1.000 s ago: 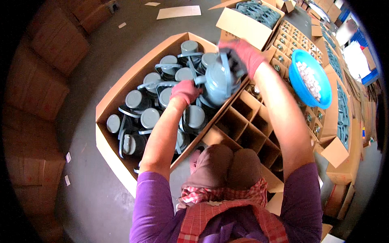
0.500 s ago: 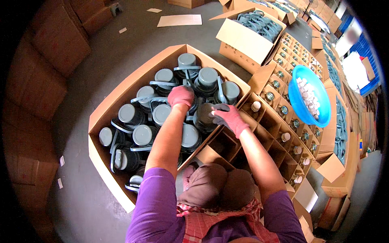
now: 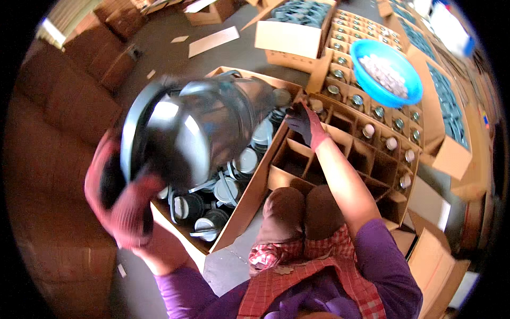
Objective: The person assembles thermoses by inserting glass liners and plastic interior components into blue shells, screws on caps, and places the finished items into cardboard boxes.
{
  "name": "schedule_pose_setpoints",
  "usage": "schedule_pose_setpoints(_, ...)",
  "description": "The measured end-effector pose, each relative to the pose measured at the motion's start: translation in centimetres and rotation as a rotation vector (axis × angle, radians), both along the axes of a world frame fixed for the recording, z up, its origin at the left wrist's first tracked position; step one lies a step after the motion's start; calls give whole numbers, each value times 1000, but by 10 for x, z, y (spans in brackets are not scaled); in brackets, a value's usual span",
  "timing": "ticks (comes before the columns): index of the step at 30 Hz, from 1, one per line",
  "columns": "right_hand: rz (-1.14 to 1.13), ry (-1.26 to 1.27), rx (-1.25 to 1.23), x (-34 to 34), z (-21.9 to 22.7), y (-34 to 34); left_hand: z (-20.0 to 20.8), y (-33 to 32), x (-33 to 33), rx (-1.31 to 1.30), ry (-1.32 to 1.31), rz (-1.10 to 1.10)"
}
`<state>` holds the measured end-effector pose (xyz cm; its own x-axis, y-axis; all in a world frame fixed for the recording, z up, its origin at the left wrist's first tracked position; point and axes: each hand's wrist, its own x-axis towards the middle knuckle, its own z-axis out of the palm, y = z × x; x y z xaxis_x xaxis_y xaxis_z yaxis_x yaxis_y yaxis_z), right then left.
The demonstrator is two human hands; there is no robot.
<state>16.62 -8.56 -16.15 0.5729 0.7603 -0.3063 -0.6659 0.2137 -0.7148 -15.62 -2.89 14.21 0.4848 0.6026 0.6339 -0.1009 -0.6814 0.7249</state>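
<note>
Close to the camera, my gloved left hand (image 3: 122,196) grips a large, dark glossy thermos jug (image 3: 196,127) by the end with the grey-blue curved band. The jug is tilted over the open carton and blurred. It hides much of what lies under it. My gloved right hand (image 3: 305,122) is at the edge of the divided carton, fingers apart, beside a white-capped bottle neck (image 3: 317,106); whether it touches the neck I cannot tell. Under the raised jug, the open carton (image 3: 249,210) holds several dark jugs with grey lids and handles (image 3: 227,191).
The divided carton (image 3: 340,139) has cardboard cells and several white-capped bottles. Beyond it a blue basin (image 3: 411,101) of small white caps rests on more cells of bottles. A carton of grey-blue parts (image 3: 303,13) stands at the back. Brown cartons (image 3: 53,159) are stacked at left.
My left hand has lifted a jug up out of the carton, toward the camera and left. My right hand has moved from a jug to the divided carton's edge. The whole view has shifted.
</note>
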Motion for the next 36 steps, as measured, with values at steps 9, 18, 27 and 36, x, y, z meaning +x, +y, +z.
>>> schedule_pose_setpoints(9,-342,-587,-185,40,108,-143,-143,-33,-79,-878,65,-171)
schedule_pose_setpoints(18,416,-1691,-954,-34,181,-139,-175,-121,-43,-485,1190,-1118)
schedule_pose_setpoints(27,157,-1658,92,-112,186,-115,-205,-5,93,-1068,-140,-656)
schedule_pose_setpoints(36,-2,-1053,-61,-47,101,-159,-129,-24,115,-776,-543,-1168)
